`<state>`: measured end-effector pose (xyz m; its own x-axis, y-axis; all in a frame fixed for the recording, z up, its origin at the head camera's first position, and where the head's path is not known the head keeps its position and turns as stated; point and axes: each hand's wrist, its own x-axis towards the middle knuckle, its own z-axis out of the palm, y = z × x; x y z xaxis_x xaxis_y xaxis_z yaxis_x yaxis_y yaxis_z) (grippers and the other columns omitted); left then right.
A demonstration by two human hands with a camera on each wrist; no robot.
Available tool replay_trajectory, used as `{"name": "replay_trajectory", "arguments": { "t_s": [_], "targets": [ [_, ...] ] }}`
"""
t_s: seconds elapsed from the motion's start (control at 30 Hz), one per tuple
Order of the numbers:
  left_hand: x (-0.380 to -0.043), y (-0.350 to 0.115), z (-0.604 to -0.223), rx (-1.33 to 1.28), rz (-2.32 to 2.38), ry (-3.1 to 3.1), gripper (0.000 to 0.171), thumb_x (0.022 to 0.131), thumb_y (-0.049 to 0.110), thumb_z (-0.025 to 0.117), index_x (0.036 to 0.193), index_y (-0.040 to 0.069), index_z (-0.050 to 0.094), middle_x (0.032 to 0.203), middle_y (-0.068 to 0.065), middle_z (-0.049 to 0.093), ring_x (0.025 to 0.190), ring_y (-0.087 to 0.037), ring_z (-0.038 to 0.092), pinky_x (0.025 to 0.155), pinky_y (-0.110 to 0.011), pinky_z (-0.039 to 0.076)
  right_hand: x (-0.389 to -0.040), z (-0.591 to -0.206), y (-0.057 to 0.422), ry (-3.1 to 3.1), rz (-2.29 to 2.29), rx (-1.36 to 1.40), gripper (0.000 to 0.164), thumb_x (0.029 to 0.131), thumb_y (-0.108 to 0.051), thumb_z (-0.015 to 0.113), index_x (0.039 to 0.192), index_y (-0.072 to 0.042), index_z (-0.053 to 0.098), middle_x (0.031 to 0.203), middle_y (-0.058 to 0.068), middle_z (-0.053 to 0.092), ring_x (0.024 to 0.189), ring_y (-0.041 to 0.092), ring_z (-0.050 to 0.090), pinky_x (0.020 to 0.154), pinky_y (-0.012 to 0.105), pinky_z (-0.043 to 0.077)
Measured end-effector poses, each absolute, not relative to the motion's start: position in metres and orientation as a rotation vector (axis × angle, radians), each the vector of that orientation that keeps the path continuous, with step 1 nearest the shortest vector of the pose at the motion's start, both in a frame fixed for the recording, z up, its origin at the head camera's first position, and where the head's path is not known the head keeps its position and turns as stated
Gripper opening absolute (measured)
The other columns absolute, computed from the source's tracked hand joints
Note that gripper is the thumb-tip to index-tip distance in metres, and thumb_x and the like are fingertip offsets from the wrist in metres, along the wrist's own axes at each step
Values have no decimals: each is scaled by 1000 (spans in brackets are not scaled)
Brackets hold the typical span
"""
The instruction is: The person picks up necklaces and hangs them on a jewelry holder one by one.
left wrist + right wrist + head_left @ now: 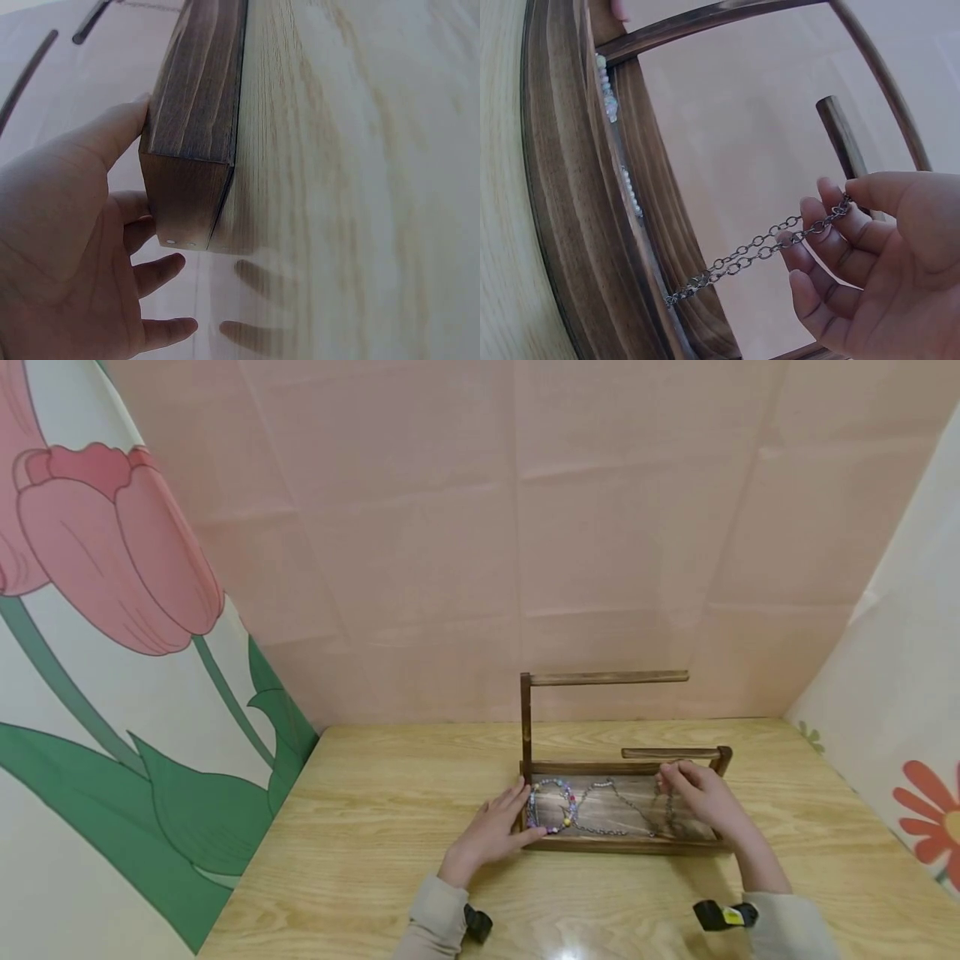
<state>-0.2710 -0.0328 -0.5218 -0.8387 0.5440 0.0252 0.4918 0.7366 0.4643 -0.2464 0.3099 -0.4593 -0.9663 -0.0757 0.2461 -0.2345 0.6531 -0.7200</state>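
Observation:
A dark wooden jewelry stand (630, 846) with a shallow tray base stands on the table. My left hand (491, 831) rests against the tray's left end, its thumb at the front rim and its other fingers spread along the end wall, as the left wrist view also shows. Over the tray's right part, my right hand (697, 793) pinches a silver-coloured metal chain (757, 251) between thumb and fingertips. The chain hangs doubled from the fingertips down to the tray. A colourful beaded bracelet (567, 822) lies at the tray's left end, and a thin beaded chain (633, 807) crosses the middle.
Above the tray, a tall upper bar (607, 678) reaches right from the left post, and a lower bar (667, 753) reaches left from a short right post. Wood-grain table (375, 802) surrounds the stand. A pink wall covering (420, 568) rises behind, with flower-printed panels at both sides.

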Motion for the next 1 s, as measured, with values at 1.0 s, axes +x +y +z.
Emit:
{"name": "replay_trajectory", "arguments": {
  "t_s": [1.0],
  "targets": [
    [-272,-34,-524,857,704,2824,79,90,61,41,150,16,16,157,1,6,141,-28,19,112,-57,17,-233,-439,292,-2675,1231,426,20,97,-25,49,101,-11,62,88,1,63,77,5,58,64,25,50]
  ]
}}
